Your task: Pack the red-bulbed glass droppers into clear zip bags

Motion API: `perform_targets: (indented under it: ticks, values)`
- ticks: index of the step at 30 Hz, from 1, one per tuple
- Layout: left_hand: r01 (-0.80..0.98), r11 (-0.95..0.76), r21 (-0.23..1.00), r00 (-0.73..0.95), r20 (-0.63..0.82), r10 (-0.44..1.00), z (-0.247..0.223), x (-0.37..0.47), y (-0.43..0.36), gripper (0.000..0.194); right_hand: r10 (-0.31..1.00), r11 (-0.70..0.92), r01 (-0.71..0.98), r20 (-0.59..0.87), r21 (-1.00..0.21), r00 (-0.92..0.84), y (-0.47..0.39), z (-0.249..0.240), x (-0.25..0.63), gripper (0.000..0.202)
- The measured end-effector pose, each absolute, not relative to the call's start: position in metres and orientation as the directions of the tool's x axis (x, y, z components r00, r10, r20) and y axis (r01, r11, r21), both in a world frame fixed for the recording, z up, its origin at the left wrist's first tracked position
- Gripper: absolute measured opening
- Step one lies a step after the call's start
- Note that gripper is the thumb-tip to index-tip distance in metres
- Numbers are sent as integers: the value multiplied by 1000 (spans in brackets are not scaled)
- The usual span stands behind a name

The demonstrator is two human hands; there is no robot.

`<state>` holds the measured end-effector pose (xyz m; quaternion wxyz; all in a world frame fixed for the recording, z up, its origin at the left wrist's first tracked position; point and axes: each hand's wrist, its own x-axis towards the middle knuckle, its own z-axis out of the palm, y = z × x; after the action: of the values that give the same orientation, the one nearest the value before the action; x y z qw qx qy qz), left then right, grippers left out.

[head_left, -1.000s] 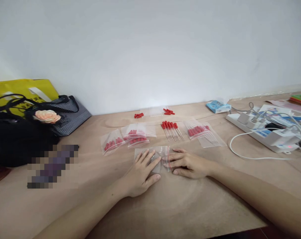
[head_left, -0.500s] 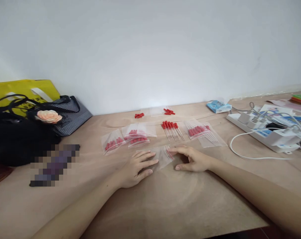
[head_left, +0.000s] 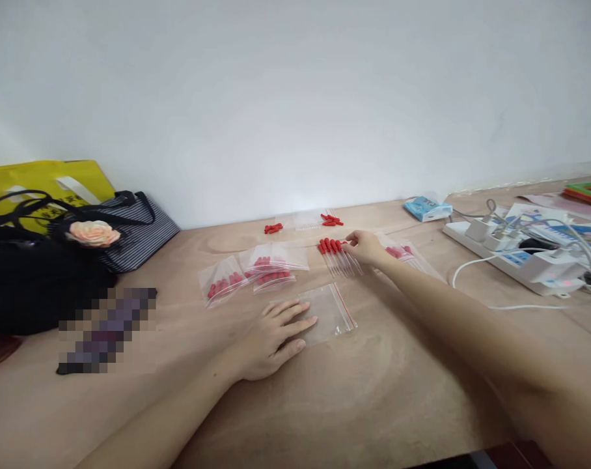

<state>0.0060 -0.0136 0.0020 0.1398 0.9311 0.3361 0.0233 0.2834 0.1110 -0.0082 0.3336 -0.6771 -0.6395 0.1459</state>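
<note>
One clear zip bag (head_left: 330,316) lies on the bench (head_left: 364,397), partly under the spread, unclenched left hand (head_left: 273,340). The right hand (head_left: 364,248) is at the right end of the red-bulbed droppers (head_left: 330,246); whether it grips any, I cannot tell. The step looks like picking up droppers; the next move calls for a light pinch.

A light-brown table (head_left: 325,404) spanned the lower frame. Just below centre lay a flat zip bag (head_left: 329,316), with red-topped droppers (head_left: 332,247) higher up and bags of red pieces (head_left: 276,249) to the upper left; a striped bag (head_left: 146,236) sat at left, a power strip (head_left: 515,262) at right.
</note>
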Motion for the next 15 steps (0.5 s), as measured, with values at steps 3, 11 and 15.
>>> perform_targets:
  ticks: [3,11,15]
  values:
    - [611,-741,277,779,-45,626,1,6,-13,40,964,-20,757,188,-653,188,132,-9,273,28]
    - [613,-747,259,782,-64,620,3,8,-13,40,970,-91,666,87,-740,229,141,-13,267,8]
    - [617,-738,273,776,-61,627,4,8,-15,41,967,-74,599,90,-797,239,131,2,279,8]
